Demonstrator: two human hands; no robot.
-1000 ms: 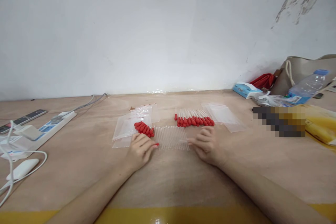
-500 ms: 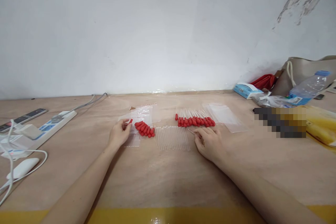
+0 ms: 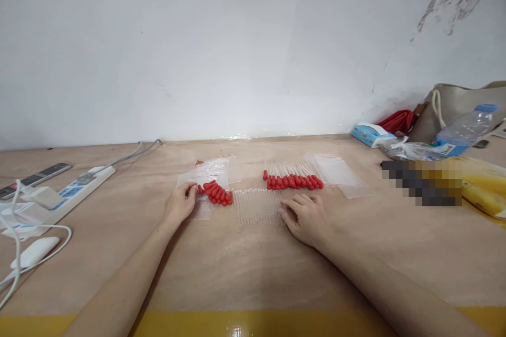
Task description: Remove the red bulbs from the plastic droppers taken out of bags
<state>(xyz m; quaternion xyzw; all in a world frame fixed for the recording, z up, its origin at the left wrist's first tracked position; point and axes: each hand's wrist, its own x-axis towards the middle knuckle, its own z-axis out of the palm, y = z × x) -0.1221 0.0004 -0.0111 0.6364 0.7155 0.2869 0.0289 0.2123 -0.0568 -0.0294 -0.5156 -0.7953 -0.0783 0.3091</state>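
Observation:
My left hand (image 3: 182,203) is pinched at the left end of a heap of red rubber bulbs (image 3: 218,195). One red rubber bulb (image 3: 200,189) is at its fingertips. To the right of the heap, thin clear tubes (image 3: 256,206) lie side by side in a row. My right hand (image 3: 306,217) rests at the row's right end, thumb and forefinger closed around the outermost tube, which they partly hide. Behind that hand lie clear droppers (image 3: 295,183) with red bulbs on their near ends, a single one (image 3: 265,175) a little apart at the left.
Clear zip bags (image 3: 213,168) lie beneath the heap, and more bags (image 3: 340,175) are to the right. A power strip (image 3: 75,189) with cables is at the left. At the right are a tissue pack (image 3: 371,135), a bottle (image 3: 466,131) and a yellow package (image 3: 484,187).
The red rubber bulb at my left fingertips has come down beside the heap. My right hand has moved slightly left, bringing its clear tube against the row's end.

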